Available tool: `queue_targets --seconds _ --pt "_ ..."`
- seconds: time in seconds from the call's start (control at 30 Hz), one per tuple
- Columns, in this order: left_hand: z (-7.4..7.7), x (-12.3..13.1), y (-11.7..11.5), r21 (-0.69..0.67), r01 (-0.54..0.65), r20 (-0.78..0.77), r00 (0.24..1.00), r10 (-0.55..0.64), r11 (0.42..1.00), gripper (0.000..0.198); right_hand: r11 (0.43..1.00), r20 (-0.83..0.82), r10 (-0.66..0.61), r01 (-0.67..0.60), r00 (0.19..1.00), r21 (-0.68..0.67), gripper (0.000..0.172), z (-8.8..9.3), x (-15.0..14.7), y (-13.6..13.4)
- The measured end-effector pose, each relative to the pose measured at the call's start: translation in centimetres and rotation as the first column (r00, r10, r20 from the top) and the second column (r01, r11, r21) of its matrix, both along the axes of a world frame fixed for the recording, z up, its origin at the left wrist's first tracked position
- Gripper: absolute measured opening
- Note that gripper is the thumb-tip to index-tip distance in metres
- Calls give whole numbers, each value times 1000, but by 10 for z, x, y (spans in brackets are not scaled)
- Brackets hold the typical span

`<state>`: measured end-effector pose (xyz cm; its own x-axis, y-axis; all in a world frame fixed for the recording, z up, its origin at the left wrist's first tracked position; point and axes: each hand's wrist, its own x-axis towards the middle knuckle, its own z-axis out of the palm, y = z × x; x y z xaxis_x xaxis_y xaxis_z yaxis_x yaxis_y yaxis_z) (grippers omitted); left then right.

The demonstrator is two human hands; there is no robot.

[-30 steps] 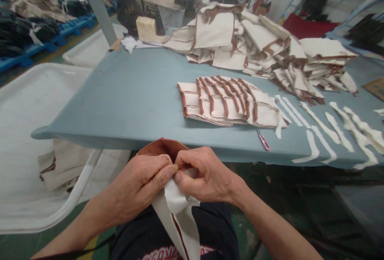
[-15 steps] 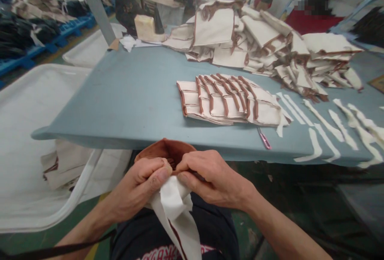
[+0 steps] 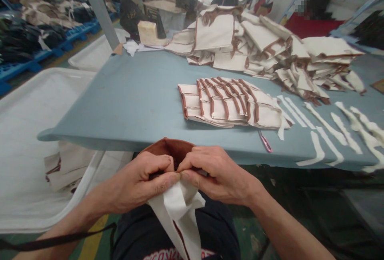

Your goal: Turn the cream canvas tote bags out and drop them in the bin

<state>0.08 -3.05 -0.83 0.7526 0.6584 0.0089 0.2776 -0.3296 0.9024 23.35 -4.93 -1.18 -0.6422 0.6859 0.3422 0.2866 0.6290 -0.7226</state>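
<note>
A sewn fabric piece [image 3: 177, 202], off-white outside with a brown lining, is held in front of my body at the table's front edge. My left hand [image 3: 150, 176] pinches its brown edge between thumb and forefinger. Right beside it, my right hand [image 3: 213, 172] pinches the same edge, thumb tips almost touching. The brown part rises behind my fingers, while white cloth hangs below towards my lap. What lies between the fingertips is hidden.
On the blue table [image 3: 126, 96] lies an overlapping row of cream pieces with brown edges [image 3: 222, 104]. Behind it is a large heap of similar pieces [image 3: 216, 32]. A pink thread snipper [image 3: 265, 142] and white strips [image 3: 324, 128] lie rightward. A white bin [image 3: 36, 132] stands left.
My hands have drawn closer together on the brown edge, my left thumb shifting right towards the right one. The hanging white cloth has shifted slightly. The camera view has moved a little.
</note>
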Motion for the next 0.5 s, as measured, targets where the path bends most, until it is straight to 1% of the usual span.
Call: queue_targets --seconds 0.1,0.2,0.27,0.33,0.43,0.5 --pt "-5 5 -5 -129 -24 65 997 32 991 45 1000 -24 -5 5 1000 -29 24 -10 -2 7" --pt "-16 8 -17 -283 -97 122 983 136 954 58 994 -77 -2 -7 997 -109 38 -26 -8 14" --pt "-21 8 -25 -328 -123 143 973 178 936 64 986 -109 7 -25 994 -166 47 -35 -11 18" --pt "-21 8 -31 -291 -133 158 970 184 947 65 983 -124 11 -33 992 -178 52 -41 -11 23" --pt "-11 4 -35 -147 -146 153 974 169 978 59 991 -121 -17 0 992 -135 59 -46 -4 30" --pt "-5 1 -36 -61 -147 129 980 154 987 53 990 -131 -63 46 989 -132 65 -51 4 33"
